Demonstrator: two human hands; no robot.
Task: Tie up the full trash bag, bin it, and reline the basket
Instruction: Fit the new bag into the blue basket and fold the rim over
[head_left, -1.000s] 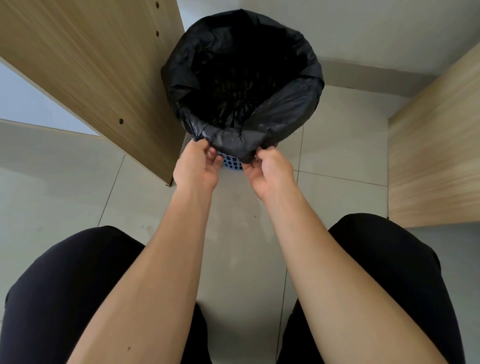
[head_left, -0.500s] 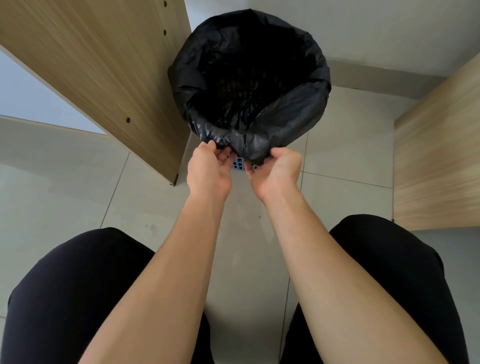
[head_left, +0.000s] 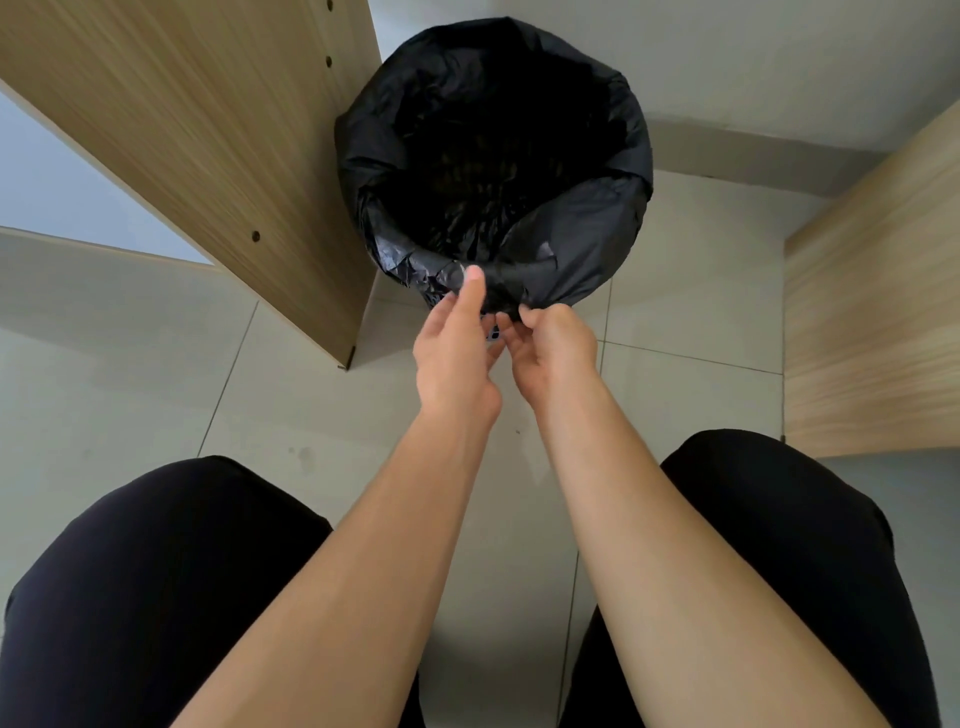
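Note:
A black trash bag (head_left: 493, 156) lines a round basket on the floor, its top folded down over the rim. Only a small patch of the blue basket (head_left: 492, 332) shows between my hands. My left hand (head_left: 454, 353) is at the near rim with its thumb straight up against the bag's folded edge and its fingers loose below. My right hand (head_left: 553, 348) pinches the lower hem of the fold at the near side. The inside of the bag is dark, and I cannot make out its contents.
A wooden panel (head_left: 208, 130) stands close on the basket's left, and another wooden panel (head_left: 878, 312) is on the right. A white wall with a grey skirting (head_left: 753, 150) runs behind. Pale floor tiles (head_left: 311, 405) lie around the basket; my knees in black fill the bottom.
My left hand has let go of the hem and risen, thumb now up on the rim. My right hand has shifted left, still pinching the hem. The camera view has drifted slightly.

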